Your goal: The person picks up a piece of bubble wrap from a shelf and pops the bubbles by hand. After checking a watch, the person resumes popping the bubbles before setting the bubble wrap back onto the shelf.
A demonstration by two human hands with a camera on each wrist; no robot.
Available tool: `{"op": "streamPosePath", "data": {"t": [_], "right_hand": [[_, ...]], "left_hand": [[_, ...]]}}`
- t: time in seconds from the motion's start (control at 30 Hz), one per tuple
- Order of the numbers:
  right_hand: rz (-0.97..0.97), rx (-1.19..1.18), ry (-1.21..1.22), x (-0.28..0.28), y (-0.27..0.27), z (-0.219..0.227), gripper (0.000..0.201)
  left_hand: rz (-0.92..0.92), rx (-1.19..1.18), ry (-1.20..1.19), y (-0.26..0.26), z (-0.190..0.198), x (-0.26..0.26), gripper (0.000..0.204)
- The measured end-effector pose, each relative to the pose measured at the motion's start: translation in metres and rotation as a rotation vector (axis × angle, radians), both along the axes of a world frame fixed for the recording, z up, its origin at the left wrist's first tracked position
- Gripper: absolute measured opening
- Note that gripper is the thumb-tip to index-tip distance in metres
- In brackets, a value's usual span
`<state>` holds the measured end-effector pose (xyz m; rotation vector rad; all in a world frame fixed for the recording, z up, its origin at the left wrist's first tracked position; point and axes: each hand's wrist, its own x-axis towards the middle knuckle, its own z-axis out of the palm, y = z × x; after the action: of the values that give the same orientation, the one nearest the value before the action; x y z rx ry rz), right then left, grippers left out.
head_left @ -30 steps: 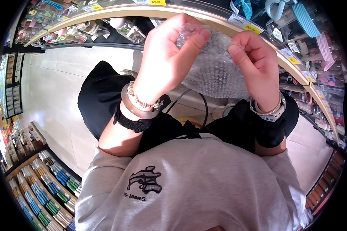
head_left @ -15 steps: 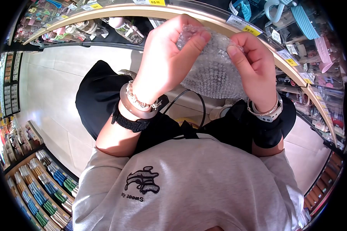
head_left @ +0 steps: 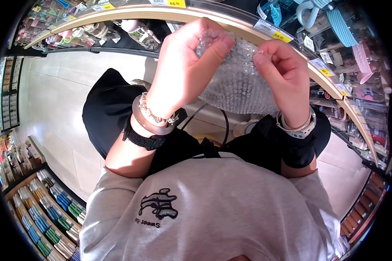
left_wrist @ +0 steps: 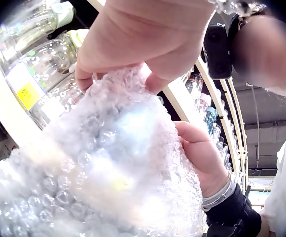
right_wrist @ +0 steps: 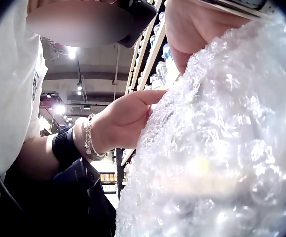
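A sheet of clear bubble wrap hangs between the two hands, in front of a shop shelf. My left hand pinches its upper left part, thumb on the near side. At the upper right edge, my right hand pinches the wrap between thumb and curled fingers. In the left wrist view the bubble wrap fills the lower part, with blurred pale and bluish patches showing in it. Crinkled bubble wrap covers the right side of the right wrist view, with the left hand at its far edge.
A curved shelf edge with price tags runs just beyond the hands. Packaged goods hang at the upper right. A rack of brushes stands at the lower left. A black cable loops below the wrap, over the tiled floor.
Both hands and the bubble wrap have shifted slightly left and down in the head view, along with the body. The grip of each hand looks the same.
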<state>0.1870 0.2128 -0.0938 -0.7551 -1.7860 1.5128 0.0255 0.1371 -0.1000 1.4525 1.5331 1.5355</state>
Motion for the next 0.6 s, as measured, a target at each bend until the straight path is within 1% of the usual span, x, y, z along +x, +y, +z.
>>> {"op": "streamPosePath", "data": {"t": [0.1, 0.3, 0.6], "right_hand": [[0.044, -0.026, -0.032, 0.0007, 0.0016, -0.0011, 0.007], [0.057, -0.003, -0.04, 0.0007, 0.0003, -0.0004, 0.006], [0.078, 0.013, 0.016, 0.0028, 0.001, 0.001, 0.005]], "left_hand": [[-0.005, -0.017, -0.012, -0.0001, -0.0001, 0.0004, 0.013], [-0.018, -0.027, 0.015, -0.0003, -0.0022, 0.0001, 0.012], [0.005, -0.026, 0.041, -0.0001, -0.0002, 0.0005, 0.014]]}}
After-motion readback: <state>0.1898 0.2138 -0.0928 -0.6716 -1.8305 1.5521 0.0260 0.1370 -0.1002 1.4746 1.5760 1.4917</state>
